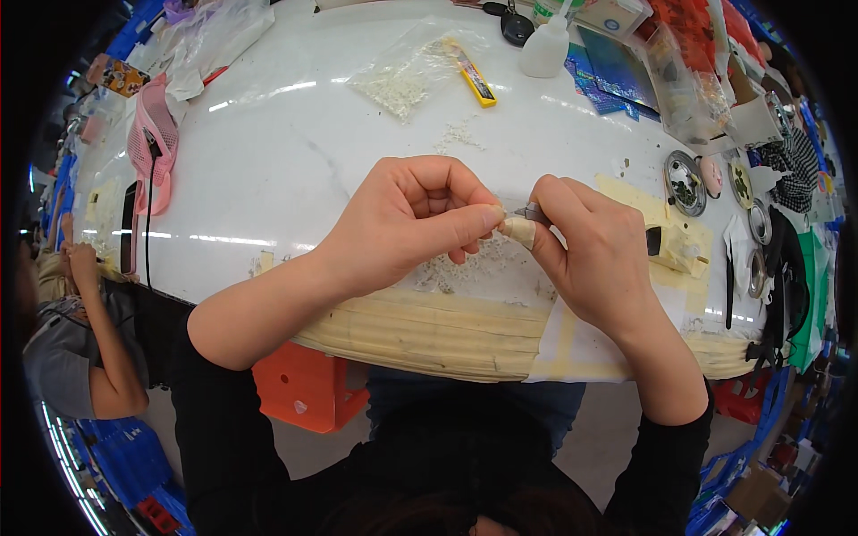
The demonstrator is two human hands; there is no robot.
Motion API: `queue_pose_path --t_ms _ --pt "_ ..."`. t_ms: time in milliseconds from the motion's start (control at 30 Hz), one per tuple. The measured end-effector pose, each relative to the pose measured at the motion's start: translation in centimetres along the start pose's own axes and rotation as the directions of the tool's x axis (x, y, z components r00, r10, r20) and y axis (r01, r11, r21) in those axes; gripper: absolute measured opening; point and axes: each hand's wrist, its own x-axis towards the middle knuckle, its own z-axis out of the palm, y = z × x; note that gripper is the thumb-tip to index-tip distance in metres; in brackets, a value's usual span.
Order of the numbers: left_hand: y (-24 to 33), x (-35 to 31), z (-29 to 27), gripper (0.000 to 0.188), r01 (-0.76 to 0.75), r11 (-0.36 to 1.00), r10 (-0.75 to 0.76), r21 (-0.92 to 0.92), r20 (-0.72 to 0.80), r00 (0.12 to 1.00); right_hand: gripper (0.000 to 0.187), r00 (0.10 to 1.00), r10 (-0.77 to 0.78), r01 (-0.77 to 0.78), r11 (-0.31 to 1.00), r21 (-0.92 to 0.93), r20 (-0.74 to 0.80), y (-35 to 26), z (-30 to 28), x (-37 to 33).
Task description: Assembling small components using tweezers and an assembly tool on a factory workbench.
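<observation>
the left hand [402,234] has its thumb and finger pressed together at the tips, and it looks like it is pinching something very small. the thing is so tiny and so covered up that i can't tell what it is. the right hand [601,241] is curled around a little grey blade [529,213], with its tip close to the left fingertips. the right thumb has pale tape [519,232] wrapped around it, near the blade. both hands are up over the tabletop [268,147], near its taped front edge [420,330]. under them lies a messy spread of white crumbs [465,275]. so i think the step right now is trimming or scraping the tiny thing, and it seems to be in the middle. the small piece, if i'm right, sits between the left fingertips, just beside the blade. the next move calls for a tight, steady left pinch and short, soft strokes, with the sharp part kept off the skin. a slip could nick a finger or drop the piece into the crumbs. farther back, a yellow cutter [474,79] lies beside a clear bag [427,54] with white bits inside.
</observation>
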Motion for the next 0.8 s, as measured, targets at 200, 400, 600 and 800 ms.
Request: queue_pose_path --t_ms 200,400,600,800 --pt "-0.56 -0.20 0.41 0.007 -0.184 0.973 0.190 0.141 -0.034 0.981 0.022 0.997 0.038 -0.047 0.990 0.135 0.064 -0.07 -0.13 -0.01" --pt "-0.63 -0.29 0.40 0.012 -0.332 0.894 0.348 0.300 -0.001 0.937 0.020 0.998 0.036 -0.041 0.995 0.088 0.054 -0.02 -0.12 -0.15" --pt "-0.62 -0.24 0.19 0.015 -0.397 0.814 0.421 0.425 0.041 0.906 0.018 0.996 0.044 -0.053 0.992 0.111 0.078 -0.15 -0.29 -0.10" --pt "-0.48 -0.25 0.31 0.015 -0.389 0.805 0.417 0.449 0.039 0.908 0.017 0.996 0.032 -0.040 0.993 0.107 0.079 -0.11 -0.28 -0.14"
